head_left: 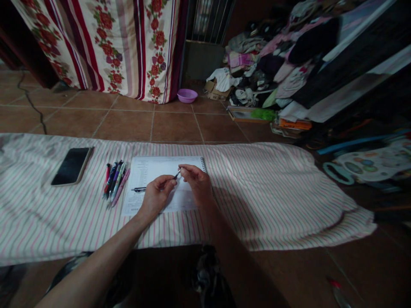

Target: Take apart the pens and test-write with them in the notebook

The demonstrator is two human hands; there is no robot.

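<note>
Both my hands are over a spiral notebook (150, 171) lying on a striped cloth (272, 184). My left hand (157, 194) is closed around the barrel of a dark pen (140, 189), whose end pokes out to the left. My right hand (197, 182) pinches the pen's other end, a small metallic tip at its fingers. Several pens (114, 182) lie in a row just left of the notebook. Further left on the cloth is a dark phone (72, 166), screen up.
Beyond the cloth is a brown tiled floor (128, 122). A floral curtain (109, 47) hangs at the back, a small purple bowl (187, 95) beside it. A heap of clothes (272, 60) and clutter fills the right. A red-tipped object (337, 291) lies on the floor near right.
</note>
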